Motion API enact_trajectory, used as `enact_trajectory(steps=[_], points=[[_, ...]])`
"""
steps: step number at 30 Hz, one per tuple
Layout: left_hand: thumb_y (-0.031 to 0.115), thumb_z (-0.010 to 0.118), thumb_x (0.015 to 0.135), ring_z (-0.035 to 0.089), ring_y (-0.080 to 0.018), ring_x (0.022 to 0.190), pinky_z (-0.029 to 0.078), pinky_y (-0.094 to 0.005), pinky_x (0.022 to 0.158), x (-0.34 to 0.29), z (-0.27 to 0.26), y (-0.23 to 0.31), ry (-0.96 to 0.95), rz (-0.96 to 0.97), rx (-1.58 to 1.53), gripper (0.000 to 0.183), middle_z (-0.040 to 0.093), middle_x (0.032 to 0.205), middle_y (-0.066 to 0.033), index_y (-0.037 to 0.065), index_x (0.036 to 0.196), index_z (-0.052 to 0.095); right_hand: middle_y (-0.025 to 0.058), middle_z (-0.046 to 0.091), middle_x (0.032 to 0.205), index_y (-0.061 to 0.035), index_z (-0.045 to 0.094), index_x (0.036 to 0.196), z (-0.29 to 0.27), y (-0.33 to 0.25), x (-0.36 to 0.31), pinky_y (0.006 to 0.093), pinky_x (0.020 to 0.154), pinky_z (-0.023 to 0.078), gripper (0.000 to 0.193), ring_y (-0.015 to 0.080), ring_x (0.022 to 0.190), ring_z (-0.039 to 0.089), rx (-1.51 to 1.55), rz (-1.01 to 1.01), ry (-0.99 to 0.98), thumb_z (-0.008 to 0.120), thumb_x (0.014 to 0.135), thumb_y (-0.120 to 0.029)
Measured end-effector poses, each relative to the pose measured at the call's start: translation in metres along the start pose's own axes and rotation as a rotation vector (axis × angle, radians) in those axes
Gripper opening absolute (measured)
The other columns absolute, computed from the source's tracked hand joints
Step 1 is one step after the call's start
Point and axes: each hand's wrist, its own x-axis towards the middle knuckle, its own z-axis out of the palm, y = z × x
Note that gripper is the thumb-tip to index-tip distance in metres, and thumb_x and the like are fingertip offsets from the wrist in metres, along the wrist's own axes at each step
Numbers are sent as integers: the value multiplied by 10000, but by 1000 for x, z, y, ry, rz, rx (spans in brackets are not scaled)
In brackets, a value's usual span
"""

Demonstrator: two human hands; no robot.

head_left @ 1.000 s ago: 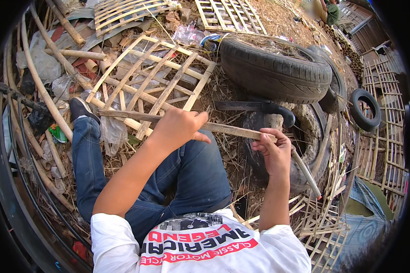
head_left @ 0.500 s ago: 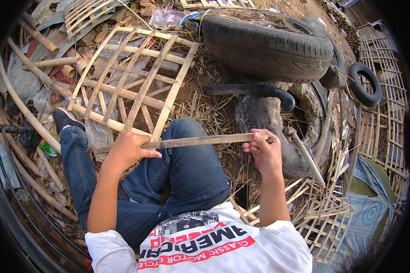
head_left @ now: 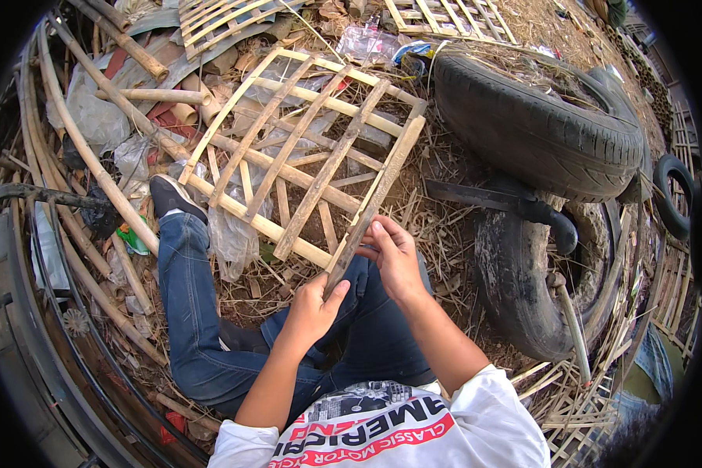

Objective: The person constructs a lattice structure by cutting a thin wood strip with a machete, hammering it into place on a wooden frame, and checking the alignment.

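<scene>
A flat, weathered bamboo slat (head_left: 357,232) is in both my hands. My left hand (head_left: 312,312) grips its near end, thumb on top. Higher up, my right hand (head_left: 392,257) pinches it between thumb and fingers. The slat points away from me along the right edge of a square bamboo lattice panel (head_left: 317,183); I cannot tell whether they touch. The panel lies tilted in front of my bent legs, its crossed strips leaving open squares.
Right of the panel, a large worn tyre (head_left: 538,125) leans over a second tyre (head_left: 507,288). A machete (head_left: 476,195) and a hammer (head_left: 573,327) rest there. Bamboo poles (head_left: 93,175) and plastic litter the left. More lattice panels (head_left: 448,17) lie at the back.
The slat has turned from lying crosswise to pointing away along the panel's right edge. My hands have come closer together. The view has shifted left.
</scene>
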Motion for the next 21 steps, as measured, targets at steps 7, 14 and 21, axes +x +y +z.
enact_trajectory(steps=[7, 14, 21], points=[[236, 589, 947, 508, -79, 580, 443, -263, 532, 41, 20, 7, -115, -190, -240, 212, 517, 699, -4, 37, 945, 515, 107, 678, 889, -13, 600, 1031, 13, 1, 85, 323, 687, 581, 199, 188, 793, 681, -70, -10, 18, 516, 988, -188], [195, 611, 933, 562, -115, 676, 515, -295, 616, 135, 43, 8, -319, -265, -673, 368, 532, 860, -48, 40, 1182, 389, 74, 635, 794, -2, 611, 1001, 4, -20, 203, 286, 607, 566, 232, 148, 663, 641, -188, 138, 24, 562, 962, -225], [275, 716, 846, 178, -332, 1429, 167, -435, 1154, 186, 55, -3, -361, -109, -775, 1006, 184, 1508, -280, -54, 1485, 11, 129, 667, 849, 50, 592, 987, -11, -24, 289, 251, 512, 523, 209, 152, 642, 642, -219, 175, 129, 557, 955, -154]])
